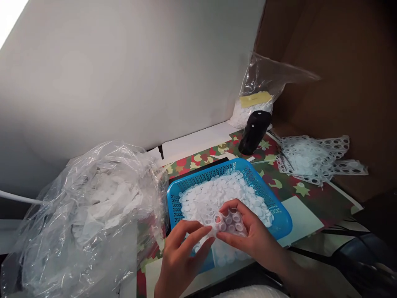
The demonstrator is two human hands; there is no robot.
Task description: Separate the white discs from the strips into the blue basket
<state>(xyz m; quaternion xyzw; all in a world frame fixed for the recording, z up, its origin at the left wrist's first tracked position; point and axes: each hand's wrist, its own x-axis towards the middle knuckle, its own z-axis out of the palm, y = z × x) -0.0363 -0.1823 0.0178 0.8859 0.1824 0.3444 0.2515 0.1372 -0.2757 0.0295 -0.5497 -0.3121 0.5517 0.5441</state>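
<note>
My left hand [182, 252] and my right hand [245, 229] are close together. Their fingers pinch a soft white sheet with round cups [231, 223], right over a blue plastic basket [223, 171]. The basket is full of little white round discs [217, 194]. On the left sits a big clear plastic bag [93, 207] with white scraps inside. Far back, a small clear bag [257, 78] of white bits with a yellow label stands by a black bottle [254, 132]. On the right, white sheets full of holes [310, 155] lie on paper with colorful stars [294, 198], beside a cardboard wall [325, 49].
</note>
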